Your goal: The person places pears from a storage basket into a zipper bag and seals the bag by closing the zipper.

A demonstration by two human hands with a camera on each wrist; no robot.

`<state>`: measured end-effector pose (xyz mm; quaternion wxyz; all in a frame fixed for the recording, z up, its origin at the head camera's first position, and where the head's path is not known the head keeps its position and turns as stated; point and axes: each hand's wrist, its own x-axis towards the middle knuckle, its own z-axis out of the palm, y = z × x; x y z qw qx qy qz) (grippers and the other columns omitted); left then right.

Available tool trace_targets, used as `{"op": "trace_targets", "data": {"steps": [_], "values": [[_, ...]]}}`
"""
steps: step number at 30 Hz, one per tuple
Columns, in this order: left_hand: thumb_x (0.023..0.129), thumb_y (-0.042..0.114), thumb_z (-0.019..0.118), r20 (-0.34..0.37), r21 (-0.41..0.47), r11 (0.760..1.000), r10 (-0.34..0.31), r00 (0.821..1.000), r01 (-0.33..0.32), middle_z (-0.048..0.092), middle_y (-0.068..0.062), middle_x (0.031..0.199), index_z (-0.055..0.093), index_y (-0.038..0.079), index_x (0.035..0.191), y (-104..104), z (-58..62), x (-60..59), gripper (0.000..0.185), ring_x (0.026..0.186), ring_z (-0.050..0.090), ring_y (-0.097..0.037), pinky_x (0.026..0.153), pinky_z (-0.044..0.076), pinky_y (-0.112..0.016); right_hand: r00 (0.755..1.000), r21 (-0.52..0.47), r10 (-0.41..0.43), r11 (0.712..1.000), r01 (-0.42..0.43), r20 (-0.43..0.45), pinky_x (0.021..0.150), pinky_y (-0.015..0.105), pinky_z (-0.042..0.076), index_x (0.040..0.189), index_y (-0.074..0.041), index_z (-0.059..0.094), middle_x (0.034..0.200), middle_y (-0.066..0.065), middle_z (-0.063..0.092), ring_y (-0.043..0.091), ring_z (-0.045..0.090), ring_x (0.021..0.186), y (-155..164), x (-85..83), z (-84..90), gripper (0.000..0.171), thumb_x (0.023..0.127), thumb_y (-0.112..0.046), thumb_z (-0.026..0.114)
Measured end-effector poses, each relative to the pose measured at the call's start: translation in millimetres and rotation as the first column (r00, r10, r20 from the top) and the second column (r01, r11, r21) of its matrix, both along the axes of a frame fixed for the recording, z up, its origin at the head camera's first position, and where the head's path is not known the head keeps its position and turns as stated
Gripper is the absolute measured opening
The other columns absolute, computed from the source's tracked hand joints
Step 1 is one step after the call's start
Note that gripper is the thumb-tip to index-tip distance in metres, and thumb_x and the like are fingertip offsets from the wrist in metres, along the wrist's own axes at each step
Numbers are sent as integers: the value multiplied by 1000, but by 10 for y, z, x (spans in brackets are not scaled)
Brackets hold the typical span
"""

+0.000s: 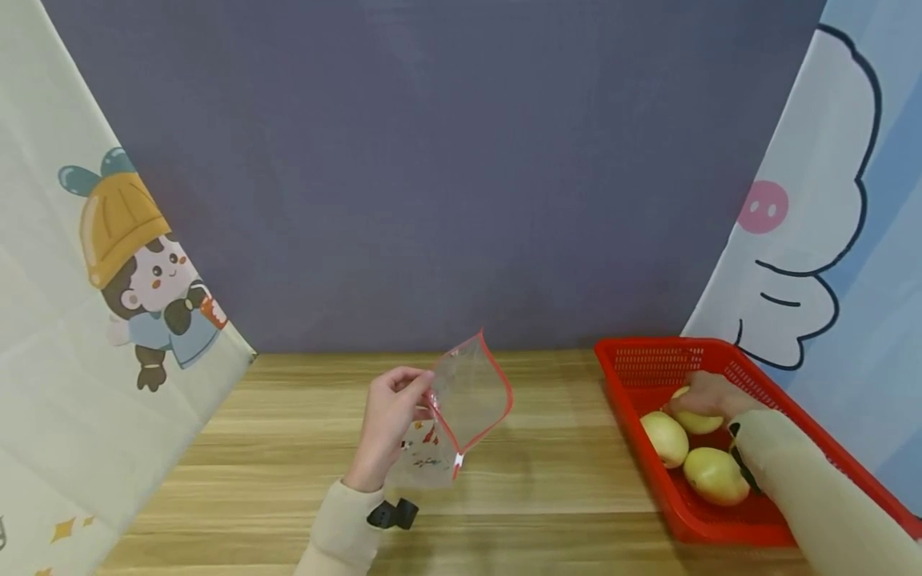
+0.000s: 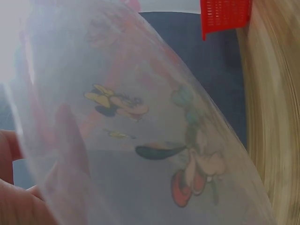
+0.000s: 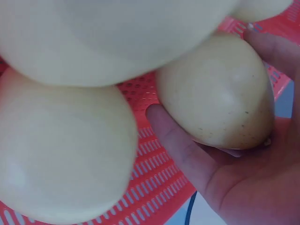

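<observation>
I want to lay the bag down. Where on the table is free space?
Bare wood lies between the zip bag in the left hand and the red basket, also left of that hand. The basket is crowded: three pears, right hand.

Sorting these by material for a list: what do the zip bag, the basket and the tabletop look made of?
Zip bag: thin, clear, soft plastic film, see-through, with printed cartoons and a red zipper edge. Basket: red rigid plastic, probably moulded, with perforated mesh walls. Tabletop: light wood grain, possibly laminate, matte.
</observation>
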<state>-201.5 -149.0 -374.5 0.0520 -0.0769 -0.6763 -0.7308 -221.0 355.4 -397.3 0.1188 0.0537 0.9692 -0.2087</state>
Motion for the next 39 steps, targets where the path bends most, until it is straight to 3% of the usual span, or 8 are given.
{"op": "trace_targets", "data": {"steps": [6, 18, 33, 39], "values": [[99, 11, 68, 8, 0, 1000, 2, 1000, -2, 65, -7, 75, 68, -8, 108, -9, 10, 5, 21, 63, 66, -17, 57, 62, -32, 1000, -24, -19, 1000, 19, -16, 66, 48, 60, 133, 16, 45, 114, 31, 59, 39, 58, 93, -24, -19, 67, 81, 85, -42, 74], [99, 11, 69, 14, -4, 1000, 0, 1000, 0, 65, -7, 75, 68, -8, 108, -3, 36, 32, 22, 63, 66, -17, 57, 62, -31, 996, -140, -21, 990, 9, -81, 69, 48, 63, 140, 19, 34, 130, 39, 47, 46, 55, 105, -55, 8, 159, 85, 93, -43, 65], [99, 12, 68, 5, -7, 1000, -12, 1000, 12, 65, -9, 76, 67, -10, 109, -42, 28, 50, 24, 64, 66, -17, 58, 62, -31, 986, -220, -58, 975, 23, -154, 70, 36, 62, 136, 14, 41, 116, 26, 55, 34, 57, 97, -215, 23, 207, 79, 94, -50, 65], [99, 11, 68, 8, 5, 1000, -11, 1000, 11, 65, -9, 76, 68, -8, 108, -64, 38, 44, 21, 64, 66, -17, 57, 62, -31, 980, -253, -89, 967, 42, -180, 69, 37, 63, 135, 10, 45, 115, 23, 56, 30, 58, 96, -290, 17, 260, 76, 94, -51, 65]]}}
